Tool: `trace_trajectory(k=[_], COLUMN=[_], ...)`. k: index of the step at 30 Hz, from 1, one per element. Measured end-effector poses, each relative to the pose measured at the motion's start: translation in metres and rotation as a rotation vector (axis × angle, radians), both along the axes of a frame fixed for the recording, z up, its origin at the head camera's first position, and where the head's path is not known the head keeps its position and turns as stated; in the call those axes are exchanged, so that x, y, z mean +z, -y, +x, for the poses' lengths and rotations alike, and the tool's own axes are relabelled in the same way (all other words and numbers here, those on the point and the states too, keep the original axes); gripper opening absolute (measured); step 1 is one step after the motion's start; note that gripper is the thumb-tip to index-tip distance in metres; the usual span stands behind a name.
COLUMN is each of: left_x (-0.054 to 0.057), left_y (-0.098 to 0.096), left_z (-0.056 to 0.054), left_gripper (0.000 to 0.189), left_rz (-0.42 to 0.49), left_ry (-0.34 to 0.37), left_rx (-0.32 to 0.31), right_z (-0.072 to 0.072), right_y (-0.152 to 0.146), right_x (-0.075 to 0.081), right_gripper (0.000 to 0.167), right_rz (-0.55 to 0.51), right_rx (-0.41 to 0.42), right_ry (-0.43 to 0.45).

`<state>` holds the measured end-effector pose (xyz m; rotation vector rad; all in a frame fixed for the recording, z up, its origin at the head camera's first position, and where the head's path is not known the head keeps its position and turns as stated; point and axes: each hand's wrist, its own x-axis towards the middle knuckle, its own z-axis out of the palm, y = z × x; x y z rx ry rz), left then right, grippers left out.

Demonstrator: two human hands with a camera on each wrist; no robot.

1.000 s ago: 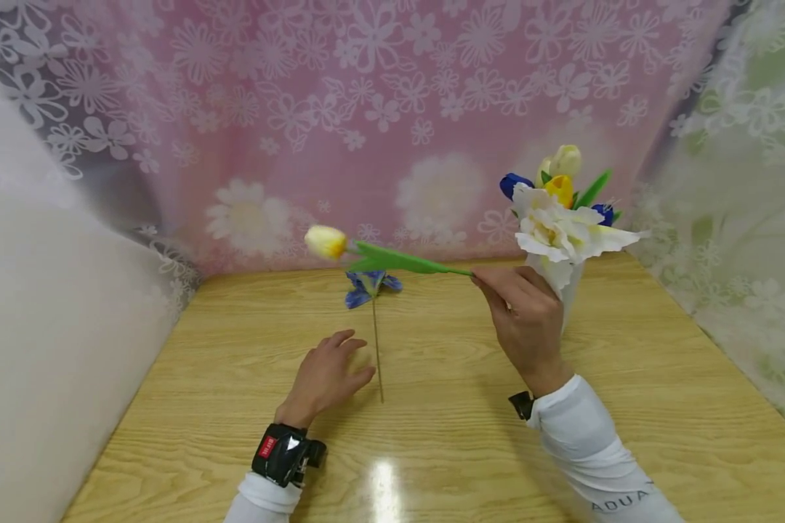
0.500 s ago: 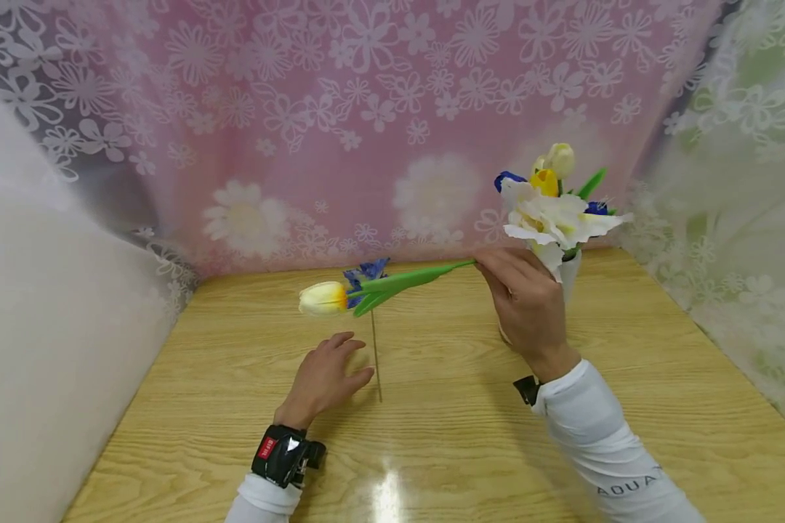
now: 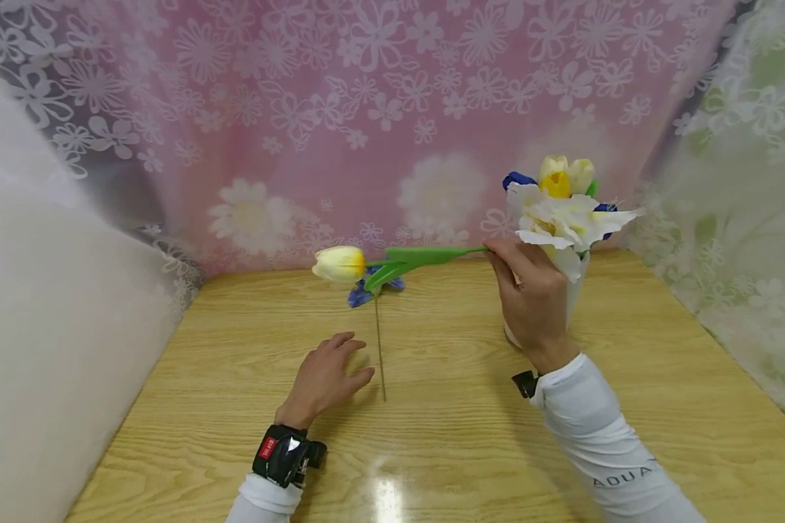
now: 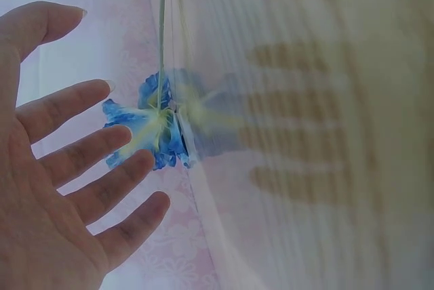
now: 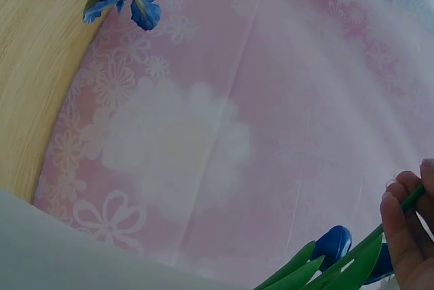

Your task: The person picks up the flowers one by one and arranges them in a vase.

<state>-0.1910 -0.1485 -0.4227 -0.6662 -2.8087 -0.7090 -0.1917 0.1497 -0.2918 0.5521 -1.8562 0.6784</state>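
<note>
My right hand (image 3: 535, 294) pinches the green stem of a pale yellow tulip (image 3: 339, 264) near its lower end. The tulip lies almost level in the air, bloom to the left. Behind that hand stands a white vase (image 3: 578, 287), partly hidden, holding a large white ruffled flower (image 3: 565, 221), a yellow tulip (image 3: 554, 184), cream tulips and blue blooms. My left hand (image 3: 325, 379), fingers spread, is beside the thin stem of a blue iris (image 3: 360, 294) lying on the table. The held tulip's bloom and leaves partly cover the iris. In the left wrist view the left palm (image 4: 47, 202) holds nothing.
The wood-grain table (image 3: 445, 436) reaches back to a pink floral curtain (image 3: 340, 145). A plain white curtain (image 3: 59, 305) hangs at the left, and a pale green floral one (image 3: 746, 240) borders the right side.
The tulip's bloom dipped in front of the iris, then rose again and shifted slightly right, bringing the stem level. My right hand has moved slightly up and right. The left hand stays put.
</note>
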Motion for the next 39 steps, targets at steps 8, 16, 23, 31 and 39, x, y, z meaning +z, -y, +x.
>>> trace_trajectory(k=[8, 16, 23, 31, 39], left_x=[-0.001, 0.001, -0.001, -0.001, 0.0], left_y=[0.002, 0.003, 0.003, 0.004, 0.005], left_z=[0.0, -0.002, -0.002, -0.004, -0.003], left_gripper=[0.047, 0.046, 0.045, 0.045, 0.045], left_rz=[0.004, 0.001, -0.003, -0.027, -0.018], left_ry=[0.006, 0.015, 0.016, 0.009, 0.016], left_rx=[-0.008, -0.003, 0.001, 0.013, 0.013], right_z=[-0.001, -0.001, -0.003, -0.003, -0.001], right_y=[-0.009, -0.019, -0.026, -0.033, -0.04], right_x=[0.007, 0.019, 0.024, 0.028, 0.022], right_gripper=[0.018, 0.019, 0.016, 0.019, 0.019], right_rz=[-0.091, -0.188, -0.28, -0.316, -0.265], right_rx=[-0.11, -0.11, -0.083, -0.027, -0.179], right_ry=[0.023, -0.024, -0.052, -0.003, 0.182])
